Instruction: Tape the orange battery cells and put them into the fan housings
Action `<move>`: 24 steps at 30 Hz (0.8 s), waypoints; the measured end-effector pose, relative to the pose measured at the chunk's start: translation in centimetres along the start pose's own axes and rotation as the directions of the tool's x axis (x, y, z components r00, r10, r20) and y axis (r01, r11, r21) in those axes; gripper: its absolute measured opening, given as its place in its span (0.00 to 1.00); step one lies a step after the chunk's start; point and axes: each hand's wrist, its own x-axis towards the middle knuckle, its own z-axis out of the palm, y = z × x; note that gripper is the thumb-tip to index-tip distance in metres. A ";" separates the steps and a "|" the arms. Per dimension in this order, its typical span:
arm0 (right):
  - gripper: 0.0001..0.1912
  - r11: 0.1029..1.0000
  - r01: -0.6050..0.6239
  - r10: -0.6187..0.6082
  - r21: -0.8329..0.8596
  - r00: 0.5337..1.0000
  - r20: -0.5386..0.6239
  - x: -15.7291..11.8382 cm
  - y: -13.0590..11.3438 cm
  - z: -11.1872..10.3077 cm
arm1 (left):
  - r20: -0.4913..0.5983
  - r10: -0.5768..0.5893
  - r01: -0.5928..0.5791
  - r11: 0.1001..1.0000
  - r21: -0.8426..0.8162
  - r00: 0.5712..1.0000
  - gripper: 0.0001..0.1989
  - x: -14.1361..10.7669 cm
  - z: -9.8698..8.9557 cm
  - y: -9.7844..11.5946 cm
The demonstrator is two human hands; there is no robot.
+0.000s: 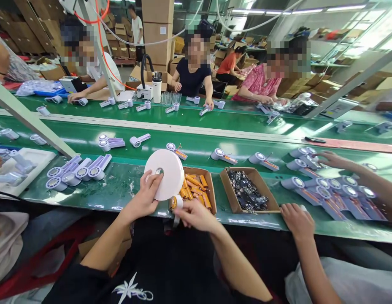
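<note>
My left hand (149, 192) grips a wide, flat roll of white tape (170, 175) by its centre hole, with the thumb and fingers closed around the near side. Just below the roll, my right hand (196, 214) is closed in a pinch on a curled white tape strip (177, 204). Whether this strip still joins the roll is hard to see. Behind both hands stands a cardboard box of orange-wrapped battery cells (200, 185), partly hidden by the roll. To its right, a second cardboard box (229, 196) holds many small dark parts with wires.
Lilac handheld fan bodies (78, 173) lie grouped at left, more (331, 188) at right. Others sit along the green conveyor belt (196, 147). A co-worker's hand (298, 221) rests on the bench edge at right. A slanted metal post (34, 118) rises at left. Several people sit opposite.
</note>
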 end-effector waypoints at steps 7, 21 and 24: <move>0.16 0.940 0.004 0.085 -0.340 0.965 0.247 0.9 0.8 1.6 | -0.184 -0.208 0.210 0.978 -0.005 0.961 0.48 -0.3 -0.4 -1.3; 0.18 0.985 -0.113 0.037 -0.128 0.874 -0.484 7.8 3.7 -6.2 | -0.130 -0.060 0.063 0.998 0.017 0.990 0.44 -1.1 2.5 0.0; 0.24 0.935 0.198 0.001 0.295 0.828 -0.560 5.2 2.9 -5.8 | -0.151 0.010 0.002 0.997 0.075 0.988 0.46 -1.6 2.2 0.0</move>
